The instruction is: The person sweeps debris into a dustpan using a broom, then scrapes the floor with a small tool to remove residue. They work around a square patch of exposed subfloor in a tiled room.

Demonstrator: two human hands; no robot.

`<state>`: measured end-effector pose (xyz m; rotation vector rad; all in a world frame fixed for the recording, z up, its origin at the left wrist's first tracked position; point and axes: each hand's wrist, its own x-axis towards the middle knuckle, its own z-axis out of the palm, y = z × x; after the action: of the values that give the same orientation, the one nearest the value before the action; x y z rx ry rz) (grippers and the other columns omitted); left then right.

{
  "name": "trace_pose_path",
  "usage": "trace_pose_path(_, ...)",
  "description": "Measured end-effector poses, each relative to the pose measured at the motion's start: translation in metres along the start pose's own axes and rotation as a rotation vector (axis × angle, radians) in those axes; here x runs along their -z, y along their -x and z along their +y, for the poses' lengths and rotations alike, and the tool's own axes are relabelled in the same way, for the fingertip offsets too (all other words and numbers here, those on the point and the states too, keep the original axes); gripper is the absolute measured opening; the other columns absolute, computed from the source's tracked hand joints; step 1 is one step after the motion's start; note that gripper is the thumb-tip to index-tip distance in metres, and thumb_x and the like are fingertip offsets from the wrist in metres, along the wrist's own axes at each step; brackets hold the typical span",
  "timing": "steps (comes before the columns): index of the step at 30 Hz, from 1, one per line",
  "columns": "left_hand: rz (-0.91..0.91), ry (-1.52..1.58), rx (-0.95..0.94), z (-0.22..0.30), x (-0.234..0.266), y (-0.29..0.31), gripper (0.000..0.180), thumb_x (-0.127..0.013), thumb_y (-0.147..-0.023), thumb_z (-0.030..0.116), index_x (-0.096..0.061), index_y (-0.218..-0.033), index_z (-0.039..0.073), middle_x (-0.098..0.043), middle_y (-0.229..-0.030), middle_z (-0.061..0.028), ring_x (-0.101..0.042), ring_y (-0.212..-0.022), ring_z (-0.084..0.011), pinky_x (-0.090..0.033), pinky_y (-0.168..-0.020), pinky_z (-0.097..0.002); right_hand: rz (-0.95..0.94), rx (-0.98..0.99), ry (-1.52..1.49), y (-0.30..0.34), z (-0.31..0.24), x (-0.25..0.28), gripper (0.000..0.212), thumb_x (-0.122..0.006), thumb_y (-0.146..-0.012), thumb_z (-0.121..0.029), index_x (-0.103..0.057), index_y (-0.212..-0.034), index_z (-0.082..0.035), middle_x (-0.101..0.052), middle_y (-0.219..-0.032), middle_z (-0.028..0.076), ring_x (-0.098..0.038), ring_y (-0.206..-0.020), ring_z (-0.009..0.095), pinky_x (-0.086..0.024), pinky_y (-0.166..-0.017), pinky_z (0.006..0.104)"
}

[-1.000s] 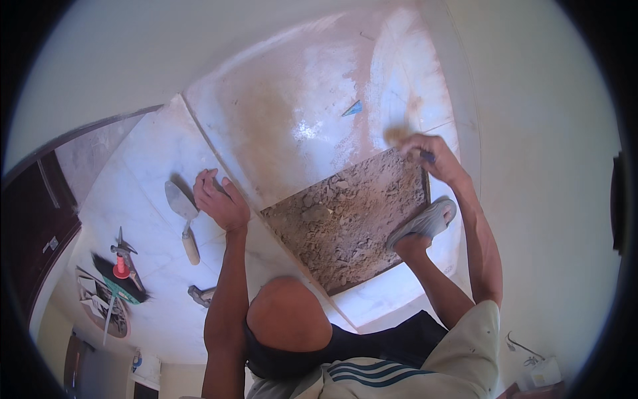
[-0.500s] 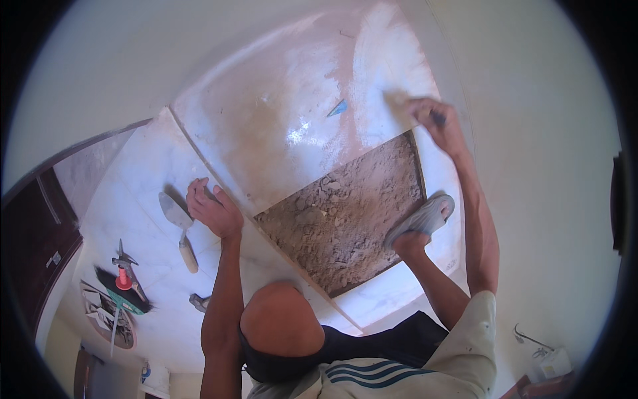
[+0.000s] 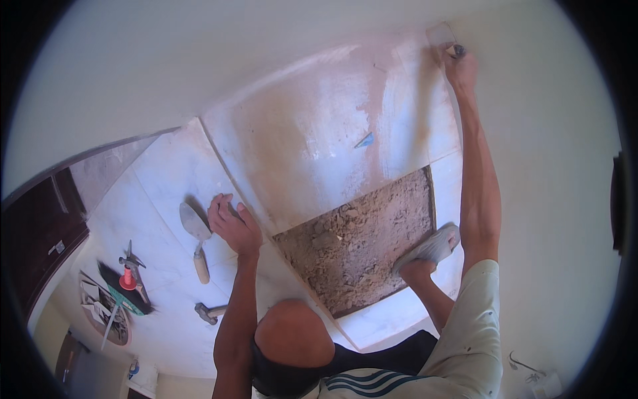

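Note:
My left hand rests on the white marbled tiles, fingers apart and holding nothing. Just left of it lies a pointing trowel with a wooden handle. My right arm stretches far forward; my right hand is closed around a tool with a dark handle, at the far right corner beside the wall. The tool's working end is too faint to make out. Between my hands is a rectangular opening of rough, crumbly mortar. Beyond it stretches a dusty, smeared tile surface.
A small blue pointed piece lies on the dusty surface. My sandalled foot stands at the opening's right edge. To the left are a hammer, a green-and-black broom head, a red-handled tool and a round basin of scraps.
My right hand has moved forward to the far corner by the wall, with the tool still in it. My left hand has stayed beside the trowel. The whole view has shifted slightly.

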<state>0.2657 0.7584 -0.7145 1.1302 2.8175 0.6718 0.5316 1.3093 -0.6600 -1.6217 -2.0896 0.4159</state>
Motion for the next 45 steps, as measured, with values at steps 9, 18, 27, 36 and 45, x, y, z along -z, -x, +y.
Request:
trace_pose_path(9, -0.007, -0.020, 0.000, -0.001, 0.000, 0.001, 0.037, -0.058, -0.104, 0.020, -0.058, -0.136, 0.001, -0.055, -0.146, -0.0186, -0.046, -0.139, -0.0404, -0.032, -0.118, -0.0547, 0.083, 0.255, 0.074, -0.026, 0.002, -0.054, 0.026, -0.079, -0.097, -0.022, -0.079, -0.113, -0.002, -0.082, -0.093, 0.012, -0.075, -0.083, 0.019, -0.054, -0.070, 0.0342)
trace_pose_path(18, -0.001, -0.025, -0.017, 0.001, 0.001, -0.001, 0.037, -0.058, -0.104, 0.017, -0.058, -0.136, 0.001, -0.055, -0.146, -0.0191, -0.046, -0.138, -0.0412, -0.033, -0.117, -0.0551, 0.151, -0.182, -0.741, -0.002, 0.016, -0.041, 0.024, -0.077, -0.097, -0.012, -0.073, -0.115, 0.005, -0.076, -0.102, 0.014, -0.073, -0.091, 0.019, -0.061, -0.079, 0.0333)
trace_pose_path(27, -0.004, -0.023, -0.013, 0.003, 0.001, -0.001, 0.038, -0.058, -0.104, 0.017, -0.057, -0.137, -0.001, -0.055, -0.145, -0.0200, -0.046, -0.138, -0.0413, -0.033, -0.117, -0.0550, 0.215, -0.440, -0.733, 0.009, -0.009, -0.081, 0.025, -0.070, -0.100, -0.009, -0.067, -0.108, 0.014, -0.074, -0.101, 0.020, -0.077, -0.086, 0.031, -0.065, -0.076, 0.0391)
trace_pose_path(36, 0.016, -0.022, -0.034, 0.002, 0.001, -0.001, 0.037, -0.057, -0.105, 0.019, -0.058, -0.135, -0.002, -0.055, -0.144, -0.0199, -0.047, -0.137, -0.0412, -0.033, -0.117, -0.0549, 0.097, -0.485, -0.746, 0.064, -0.060, -0.061, 0.035, -0.069, -0.100, -0.008, -0.064, -0.117, 0.023, -0.072, -0.118, 0.028, -0.078, -0.100, 0.042, -0.070, -0.084, 0.0409)
trace_pose_path(45, -0.001, -0.026, -0.027, -0.001, 0.008, 0.005, 0.036, -0.058, -0.105, 0.019, -0.058, -0.136, 0.000, -0.055, -0.145, -0.0199, -0.047, -0.138, -0.0409, -0.033, -0.116, -0.0540, 0.248, -0.659, -1.360, 0.057, -0.054, -0.071, 0.029, -0.068, -0.098, -0.005, -0.061, -0.107, 0.022, -0.071, -0.108, 0.030, -0.078, -0.080, 0.035, -0.070, -0.085, 0.0395)
